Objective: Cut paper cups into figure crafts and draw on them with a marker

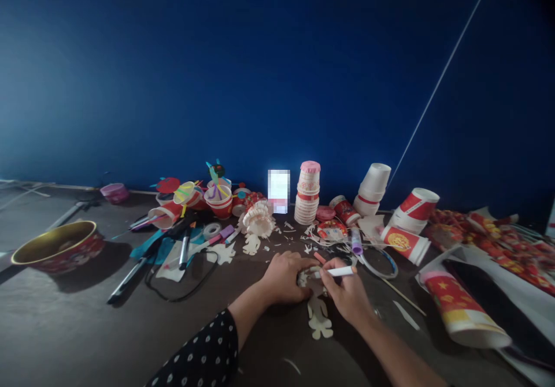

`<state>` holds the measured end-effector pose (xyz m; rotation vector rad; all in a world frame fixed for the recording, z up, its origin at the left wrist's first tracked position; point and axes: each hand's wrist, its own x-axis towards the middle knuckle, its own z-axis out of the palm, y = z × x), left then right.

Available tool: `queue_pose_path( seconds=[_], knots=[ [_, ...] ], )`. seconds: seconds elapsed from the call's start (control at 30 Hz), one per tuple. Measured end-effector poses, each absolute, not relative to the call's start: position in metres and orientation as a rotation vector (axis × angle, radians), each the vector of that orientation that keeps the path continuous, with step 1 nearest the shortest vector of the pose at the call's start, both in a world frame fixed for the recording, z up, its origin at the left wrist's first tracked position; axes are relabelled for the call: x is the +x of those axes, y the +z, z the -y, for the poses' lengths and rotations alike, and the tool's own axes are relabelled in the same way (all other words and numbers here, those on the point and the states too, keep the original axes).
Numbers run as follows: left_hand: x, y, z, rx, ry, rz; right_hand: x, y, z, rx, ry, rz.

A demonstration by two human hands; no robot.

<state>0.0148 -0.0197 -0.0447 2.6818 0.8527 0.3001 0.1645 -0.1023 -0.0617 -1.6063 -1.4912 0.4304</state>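
Marker (341, 271) between right fingers (329, 283)

Left grip (285, 277) palm-down, apparently half-curled, right grip (347, 296) in a pinch.

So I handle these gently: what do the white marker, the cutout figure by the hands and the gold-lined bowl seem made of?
White marker: probably plastic, smooth barrel. Cutout figure: likely card, flat, matte, cut edges. Gold-lined bowl: glossy inside, perhaps metal or coated card.
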Motion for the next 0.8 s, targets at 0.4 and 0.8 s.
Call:
queue_pose_path(
  seconds=[0.4,0.8],
  knots=[
    [0.0147,-0.0409,0.0211,2.673,0.246,-0.872,0.1642,-0.0624,0.1017,-1.627,0.423,1.467],
    [0.0155,-0.0369,0.0224,2.671,0.219,-0.878,0.1634,-0.0609,0.1022,-1.653,0.391,1.474]
  ],
)
